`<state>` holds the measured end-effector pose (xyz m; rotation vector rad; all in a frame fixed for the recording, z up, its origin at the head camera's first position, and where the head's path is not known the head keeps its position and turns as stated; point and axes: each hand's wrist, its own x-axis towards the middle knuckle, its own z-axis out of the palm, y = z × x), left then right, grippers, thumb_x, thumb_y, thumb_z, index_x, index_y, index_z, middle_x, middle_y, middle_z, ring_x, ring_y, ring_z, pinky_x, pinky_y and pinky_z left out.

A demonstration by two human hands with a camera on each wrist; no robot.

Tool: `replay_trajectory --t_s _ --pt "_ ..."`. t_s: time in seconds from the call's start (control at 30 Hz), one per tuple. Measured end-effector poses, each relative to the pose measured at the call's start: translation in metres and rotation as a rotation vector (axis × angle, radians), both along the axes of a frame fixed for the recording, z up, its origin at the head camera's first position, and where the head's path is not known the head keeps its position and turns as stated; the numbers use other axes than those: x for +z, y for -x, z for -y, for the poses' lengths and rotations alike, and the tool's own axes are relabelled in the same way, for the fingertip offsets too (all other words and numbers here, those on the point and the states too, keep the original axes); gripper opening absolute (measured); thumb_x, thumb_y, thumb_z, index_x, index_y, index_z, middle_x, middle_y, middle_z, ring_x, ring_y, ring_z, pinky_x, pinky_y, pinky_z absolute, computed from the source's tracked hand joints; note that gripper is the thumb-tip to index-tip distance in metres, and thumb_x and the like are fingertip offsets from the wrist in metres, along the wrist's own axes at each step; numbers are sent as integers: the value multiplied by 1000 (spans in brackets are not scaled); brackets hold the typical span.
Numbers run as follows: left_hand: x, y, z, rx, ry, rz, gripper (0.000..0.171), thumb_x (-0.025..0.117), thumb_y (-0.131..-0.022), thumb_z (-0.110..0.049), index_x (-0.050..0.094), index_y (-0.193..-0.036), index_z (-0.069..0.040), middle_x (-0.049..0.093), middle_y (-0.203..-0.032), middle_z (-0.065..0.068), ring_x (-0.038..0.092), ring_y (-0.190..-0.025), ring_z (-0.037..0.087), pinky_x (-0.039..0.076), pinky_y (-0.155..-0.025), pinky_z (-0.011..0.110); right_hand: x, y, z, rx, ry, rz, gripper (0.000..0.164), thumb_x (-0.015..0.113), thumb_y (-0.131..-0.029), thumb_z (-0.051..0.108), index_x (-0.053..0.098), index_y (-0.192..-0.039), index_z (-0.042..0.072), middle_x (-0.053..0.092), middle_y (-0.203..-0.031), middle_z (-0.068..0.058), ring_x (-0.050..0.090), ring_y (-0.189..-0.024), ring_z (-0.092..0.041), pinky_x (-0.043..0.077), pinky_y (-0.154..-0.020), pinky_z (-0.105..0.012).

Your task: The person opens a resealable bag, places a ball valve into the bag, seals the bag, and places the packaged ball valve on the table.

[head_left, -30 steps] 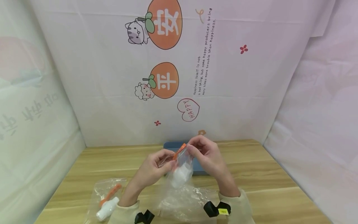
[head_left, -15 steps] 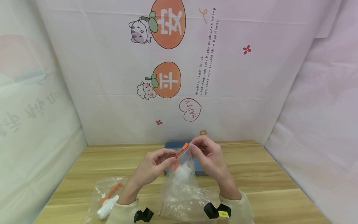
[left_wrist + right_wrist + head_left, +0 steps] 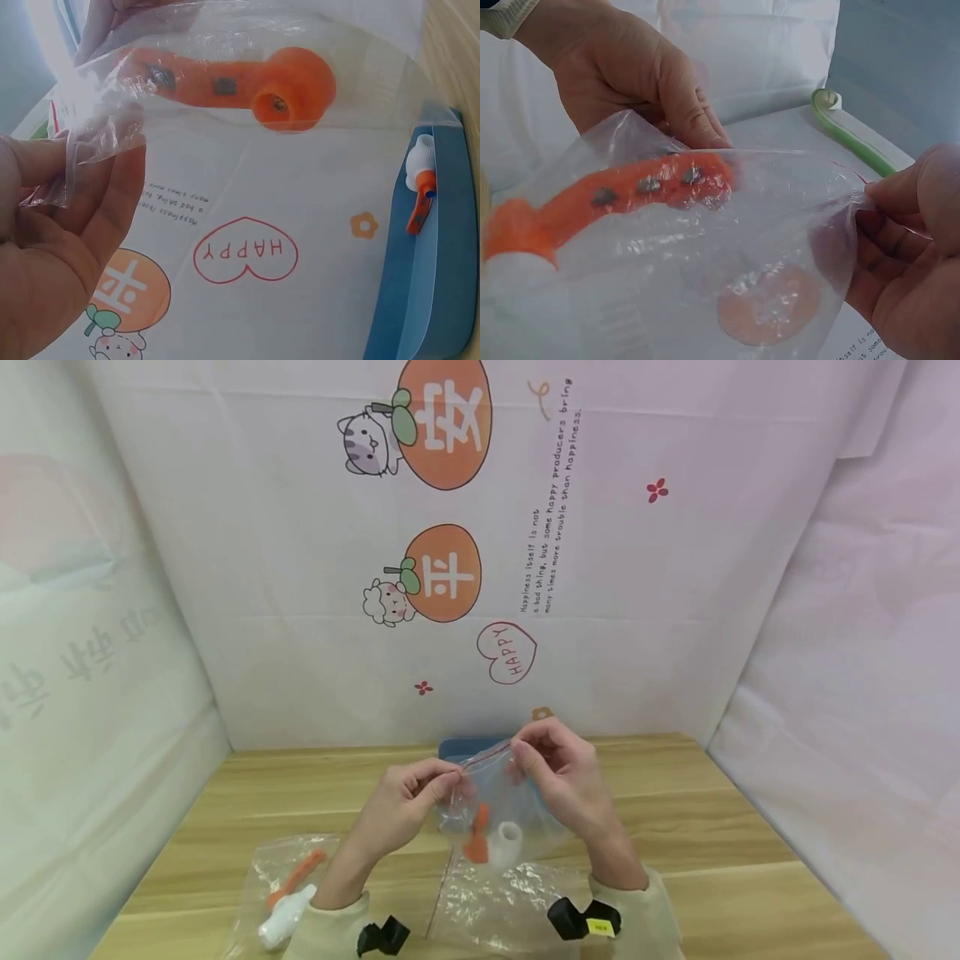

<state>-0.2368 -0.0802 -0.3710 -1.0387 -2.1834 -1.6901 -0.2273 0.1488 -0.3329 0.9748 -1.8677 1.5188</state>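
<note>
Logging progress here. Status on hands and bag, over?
Left hand and right hand pinching clear bag by top edge. Orange piece and white piece inside. Blue tray behind; no visible obstruction.

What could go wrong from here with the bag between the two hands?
Slipping: the left hand and right hand pinch the held bag only near its top edge, so it might drop.
Spilling: I cannot tell whether its mouth is sealed; if not, tipping it could let the orange piece or white piece slide out.
Snagging: in the head view, the left sleeve appears close to the second bag and might drag it.
</note>
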Motion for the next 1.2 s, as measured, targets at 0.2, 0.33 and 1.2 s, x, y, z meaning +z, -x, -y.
replay_trajectory --t_s 0.2,0.33,1.2 --pt "1 0 0 15 -10 -14 16 56 -100 -11 71 -104 -7 74 -89 10 63 -74 8 54 -65 25 1 1 -3 -12 -12 42 10 60 -91 -11 60 -94 -1 62 -72 -12 61 -61 -15 52 -52 -26" --pt "2 0 1 11 -24 4 15 59 -98 -9 68 -108 -3 74 -94 14 65 -78 4 57 -69 26 2 2 -4 -2 0 23 10 59 -91 -10 61 -96 -2 62 -73 -14 61 -61 -14 51 -51 -26" --pt "7 -3 9 247 -62 -237 11 69 -88 -1 72 -97 -6 73 -79 4 68 -76 8 53 -71 20 -7 28 -40 88 -150 104 3 57 -96 -2 58 -98 -5 64 -77 -15 61 -63 -19 53 -58 -25"
